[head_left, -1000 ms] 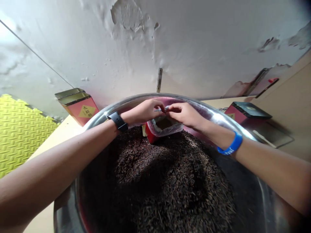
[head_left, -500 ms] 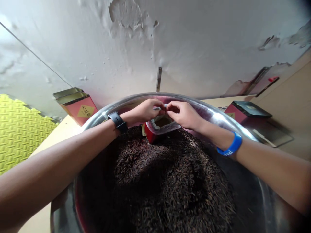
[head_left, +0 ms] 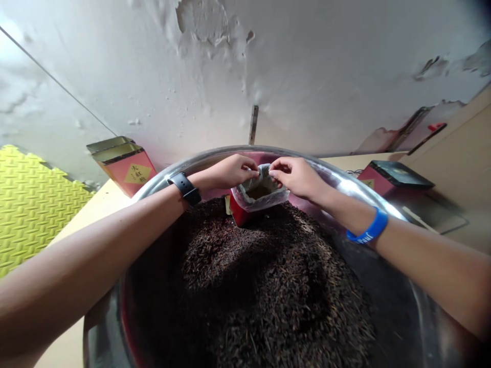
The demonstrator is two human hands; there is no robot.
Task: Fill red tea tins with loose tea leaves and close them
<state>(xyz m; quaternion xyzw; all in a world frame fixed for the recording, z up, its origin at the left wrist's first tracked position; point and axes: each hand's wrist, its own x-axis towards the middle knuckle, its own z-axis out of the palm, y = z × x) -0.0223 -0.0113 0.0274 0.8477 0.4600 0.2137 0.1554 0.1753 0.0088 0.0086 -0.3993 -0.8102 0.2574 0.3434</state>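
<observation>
A red tin [head_left: 240, 211] stands on dark loose leaves [head_left: 268, 271] near the far side of a large metal basin [head_left: 215, 154]. A clear plastic bag [head_left: 264, 203] lines the tin, its mouth open and its edge folded out over the rim. My left hand [head_left: 232, 172], with a black watch on the wrist, pinches the bag's far left edge. On the far right edge, my right hand [head_left: 297, 176] pinches the bag between thumb and fingers; a blue band is on that wrist.
An open red tin [head_left: 134, 171] with a yellow label stands left of the basin. Another red tin with a dark top [head_left: 397, 176] is at the right. Behind is a peeling wall [head_left: 307, 76]; a yellow foam mat [head_left: 34, 209] lies at the left.
My hands have moved apart, the right one to the right. The bag's mouth between them is spread wider and more of its inside shows.
</observation>
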